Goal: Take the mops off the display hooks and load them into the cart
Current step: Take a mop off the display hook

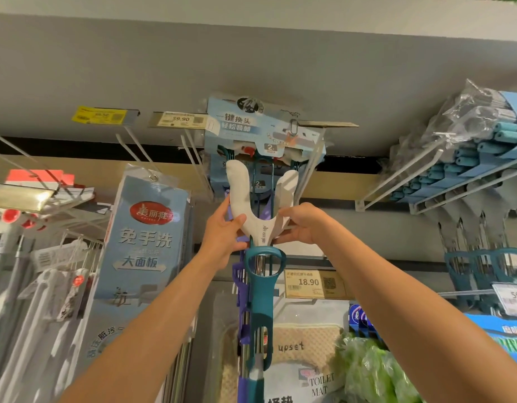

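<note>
Both hands are raised to one sponge mop that hangs from a display hook well above the fingers. The left hand grips the left side of the mop's white Y-shaped yoke, its thumb curled across the front and the other fingers wrapped behind. The right hand pinches the yoke's right arm, fingers curled over its edge. Just below both hands runs the mop's teal pull handle on its steel shaft, with a purple mop directly behind it.

The mop's card header is up at the hook, so as I judge it the lift-off is only starting: this mop is gripped but not yet free. More teal-handled mops hang far to the right of the right hand, untouched. The cart is not clearly in view, so I cannot tell whether any mops are loaded. Unhooking, carrying and loading all appear to remain.
</note>
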A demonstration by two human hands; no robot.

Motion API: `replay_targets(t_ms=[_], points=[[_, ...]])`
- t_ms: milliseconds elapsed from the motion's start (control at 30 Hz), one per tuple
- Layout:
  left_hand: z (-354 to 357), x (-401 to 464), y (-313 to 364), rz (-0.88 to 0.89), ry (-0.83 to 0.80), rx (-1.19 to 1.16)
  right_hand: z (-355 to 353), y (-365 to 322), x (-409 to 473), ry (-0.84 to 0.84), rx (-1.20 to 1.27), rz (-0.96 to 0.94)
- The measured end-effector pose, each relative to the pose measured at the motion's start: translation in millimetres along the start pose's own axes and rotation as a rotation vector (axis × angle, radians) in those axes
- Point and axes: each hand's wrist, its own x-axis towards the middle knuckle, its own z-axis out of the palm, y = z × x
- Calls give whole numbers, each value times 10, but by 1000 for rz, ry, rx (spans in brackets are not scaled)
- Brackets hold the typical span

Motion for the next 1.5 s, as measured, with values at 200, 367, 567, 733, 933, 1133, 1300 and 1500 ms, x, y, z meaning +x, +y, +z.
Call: replay_targets(t_ms=[200, 367, 567, 733, 933, 1133, 1300, 1500], points=[[-87, 135, -48, -54, 13, 26, 61, -13, 119, -13, -99, 13], [-122, 184, -112, -78, 28, 70, 97, 8, 144, -13, -168, 53], [-162, 201, -246, -109, 26, 40, 112, 41, 171, -1, -260, 81], [-158, 229, -260, -109, 32, 46, 118, 79, 223, 13, -302, 89], [-191, 321, -221, -76, 62, 97, 122, 18, 261, 27, -298, 64], [-266, 388, -177, -86, 71, 131, 226, -21, 302, -2, -301, 64], [-244, 371, -316, -138, 43, 42, 209, 36, 329, 3, -393, 84], [-241, 399, -343, -171, 48, 0, 181, 117, 349, -19, -440, 135]])
